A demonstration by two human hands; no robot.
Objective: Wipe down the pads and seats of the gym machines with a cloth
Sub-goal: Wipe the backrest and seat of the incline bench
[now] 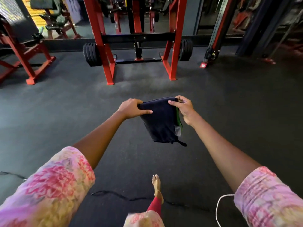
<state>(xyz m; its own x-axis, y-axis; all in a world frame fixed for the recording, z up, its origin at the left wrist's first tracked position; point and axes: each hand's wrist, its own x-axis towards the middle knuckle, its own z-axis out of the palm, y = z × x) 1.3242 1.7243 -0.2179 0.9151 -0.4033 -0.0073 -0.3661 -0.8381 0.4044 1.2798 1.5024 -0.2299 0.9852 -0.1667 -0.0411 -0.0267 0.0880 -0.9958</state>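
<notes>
1. I am holding a folded dark cloth [159, 122] out in front of me with both arms stretched forward over the dark rubber floor [229, 99].
2. My left hand [132, 108] is gripping the cloth's upper left corner, fingers curled over the top edge and thumb lying flat across the near face.
3. My right hand [184, 107] is pinching the upper right corner, thumb on the near side and fingers wrapped behind.
4. The cloth is hanging down from the two grips toward me, clear of the floor, with a green edge [179, 120] and a grey tag showing along the side below my right hand.
5. Beyond my hands, a red machine frame [108, 63] is standing on the floor, well apart from the cloth, with black weight plates [91, 54] stacked at its left foot.
6. Below the cloth, my bare foot [156, 182] is stepping forward, and my patterned pink sleeves [54, 185] are framing both forearms.
</notes>
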